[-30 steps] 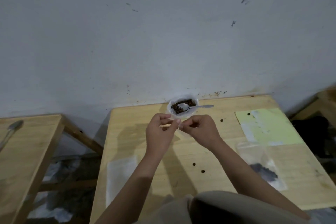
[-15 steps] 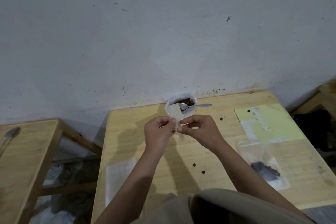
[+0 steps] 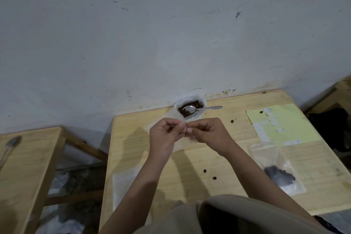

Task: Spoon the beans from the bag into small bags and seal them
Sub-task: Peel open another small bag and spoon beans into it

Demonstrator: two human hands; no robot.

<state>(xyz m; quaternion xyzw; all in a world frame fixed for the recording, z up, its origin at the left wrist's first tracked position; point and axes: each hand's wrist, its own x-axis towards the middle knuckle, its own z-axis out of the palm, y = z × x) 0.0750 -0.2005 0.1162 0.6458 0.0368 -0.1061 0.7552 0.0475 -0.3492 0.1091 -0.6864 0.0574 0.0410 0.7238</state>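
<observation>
We observe the left hand (image 3: pixel 164 136) and right hand (image 3: pixel 209 133) both pinching 1 clear small bag (image 3: pixel 181 141) above the table (image 3: pixel 190 161).

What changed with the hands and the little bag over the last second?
Little changed: both hands, left hand and right hand, keep pinching the small clear bag, whose top flipped up briefly, then dropped. The spoon stayed in the bean bag; the filled bag stayed put.
</observation>
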